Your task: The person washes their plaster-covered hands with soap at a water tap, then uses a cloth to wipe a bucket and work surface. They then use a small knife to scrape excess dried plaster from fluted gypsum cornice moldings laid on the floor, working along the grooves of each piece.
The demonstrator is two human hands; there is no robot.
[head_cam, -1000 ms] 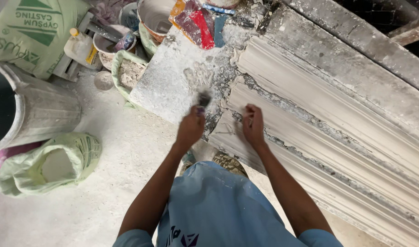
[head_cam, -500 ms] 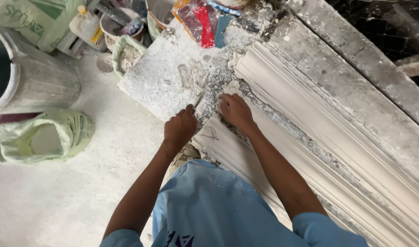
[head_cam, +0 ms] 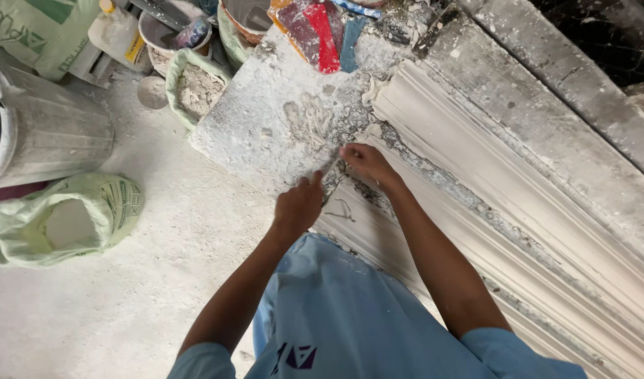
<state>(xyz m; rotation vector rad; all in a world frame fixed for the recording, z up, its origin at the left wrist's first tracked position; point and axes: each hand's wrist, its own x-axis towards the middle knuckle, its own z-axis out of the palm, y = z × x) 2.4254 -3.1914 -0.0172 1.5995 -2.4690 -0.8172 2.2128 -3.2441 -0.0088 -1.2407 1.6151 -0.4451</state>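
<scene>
Plaster-caked slab beside white moulding; dusty floor below

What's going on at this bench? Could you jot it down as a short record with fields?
Setting: dusty plaster workshop, seen from above
Left hand: closed, forefinger on the grey slab
Right hand: fingers down at the near end of the white moulding
Whether either hand grips a tool: cannot tell
Beyond the slab: red scraper, tubs of plaster
On the floor, left: grey bin, open green sack
</scene>
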